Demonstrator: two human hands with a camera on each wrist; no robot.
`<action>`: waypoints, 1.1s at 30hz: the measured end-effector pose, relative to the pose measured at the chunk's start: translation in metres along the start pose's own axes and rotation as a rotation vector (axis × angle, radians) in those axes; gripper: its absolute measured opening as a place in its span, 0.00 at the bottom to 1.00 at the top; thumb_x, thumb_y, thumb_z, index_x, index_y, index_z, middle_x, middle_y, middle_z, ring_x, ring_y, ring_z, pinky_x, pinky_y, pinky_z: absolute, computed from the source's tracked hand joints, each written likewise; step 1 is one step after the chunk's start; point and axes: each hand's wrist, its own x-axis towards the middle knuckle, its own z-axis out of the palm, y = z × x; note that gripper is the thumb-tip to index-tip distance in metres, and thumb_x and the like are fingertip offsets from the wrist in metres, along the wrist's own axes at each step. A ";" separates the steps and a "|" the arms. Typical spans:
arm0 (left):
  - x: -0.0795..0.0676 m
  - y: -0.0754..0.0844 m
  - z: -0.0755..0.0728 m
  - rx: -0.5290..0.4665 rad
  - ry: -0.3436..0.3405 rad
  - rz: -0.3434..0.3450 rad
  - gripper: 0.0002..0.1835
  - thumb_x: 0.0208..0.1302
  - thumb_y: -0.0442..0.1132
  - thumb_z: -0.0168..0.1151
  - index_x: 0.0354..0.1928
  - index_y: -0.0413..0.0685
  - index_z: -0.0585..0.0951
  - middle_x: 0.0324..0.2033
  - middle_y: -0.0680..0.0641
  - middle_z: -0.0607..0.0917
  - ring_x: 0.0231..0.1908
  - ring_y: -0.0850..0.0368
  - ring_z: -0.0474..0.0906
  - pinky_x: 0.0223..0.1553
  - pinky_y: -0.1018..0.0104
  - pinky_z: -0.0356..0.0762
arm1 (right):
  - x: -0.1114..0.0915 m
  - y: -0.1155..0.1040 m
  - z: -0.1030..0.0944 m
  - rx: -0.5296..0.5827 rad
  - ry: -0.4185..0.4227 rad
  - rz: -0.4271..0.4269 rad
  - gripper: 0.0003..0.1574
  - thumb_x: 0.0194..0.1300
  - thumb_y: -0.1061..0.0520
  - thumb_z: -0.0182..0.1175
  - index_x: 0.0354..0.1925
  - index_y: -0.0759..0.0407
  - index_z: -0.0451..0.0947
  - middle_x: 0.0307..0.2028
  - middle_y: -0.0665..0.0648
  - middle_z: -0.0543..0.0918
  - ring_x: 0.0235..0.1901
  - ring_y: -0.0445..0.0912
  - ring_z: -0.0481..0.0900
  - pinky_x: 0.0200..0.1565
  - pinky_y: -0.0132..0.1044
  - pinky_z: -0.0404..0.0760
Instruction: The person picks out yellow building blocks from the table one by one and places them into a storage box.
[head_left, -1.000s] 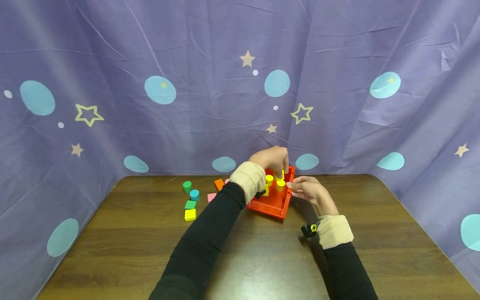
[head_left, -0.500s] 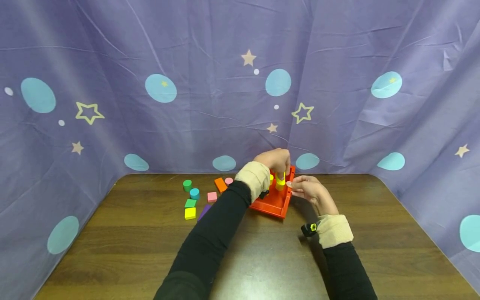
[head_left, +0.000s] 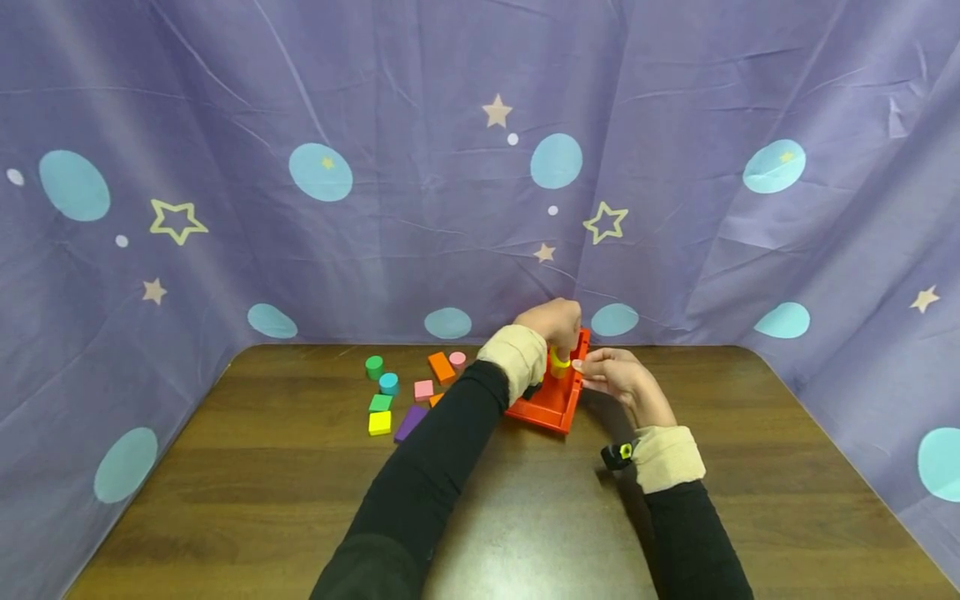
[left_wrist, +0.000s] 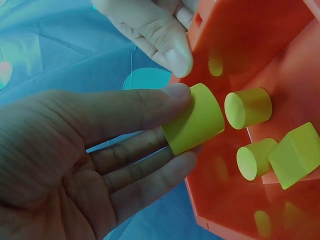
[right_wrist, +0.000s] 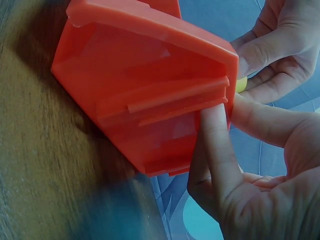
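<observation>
Left hand: grip pinches yellow cylinder over red tray | Right hand: grip pinches tray edge | Inside: two yellow cylinders, one yellow block

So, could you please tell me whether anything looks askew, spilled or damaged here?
I see no spill or damage. The red tray, pinched by the right hand, looks askew, at an angle to the far edge of the table.

Purple curtain with stars and blue ovals behind a brown wood-grained table.
</observation>
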 end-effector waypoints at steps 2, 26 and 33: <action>0.002 0.000 0.002 0.020 -0.004 -0.017 0.05 0.56 0.30 0.74 0.33 0.44 0.86 0.33 0.49 0.86 0.32 0.56 0.77 0.31 0.69 0.78 | 0.000 0.000 0.000 0.002 -0.002 0.001 0.06 0.70 0.71 0.56 0.38 0.64 0.69 0.26 0.49 0.82 0.27 0.38 0.83 0.34 0.29 0.85; 0.015 0.003 0.018 0.109 -0.144 -0.129 0.21 0.54 0.34 0.78 0.49 0.45 0.81 0.47 0.50 0.84 0.40 0.57 0.73 0.41 0.69 0.78 | 0.000 -0.001 -0.003 0.002 -0.031 0.001 0.06 0.71 0.72 0.53 0.41 0.65 0.67 0.27 0.47 0.83 0.27 0.36 0.83 0.34 0.27 0.85; 0.018 0.003 0.024 0.155 -0.182 -0.179 0.24 0.55 0.37 0.78 0.54 0.47 0.82 0.51 0.52 0.84 0.43 0.59 0.76 0.45 0.69 0.80 | 0.001 0.000 -0.002 0.001 -0.032 0.005 0.06 0.71 0.71 0.55 0.41 0.65 0.67 0.27 0.48 0.82 0.28 0.37 0.83 0.35 0.28 0.85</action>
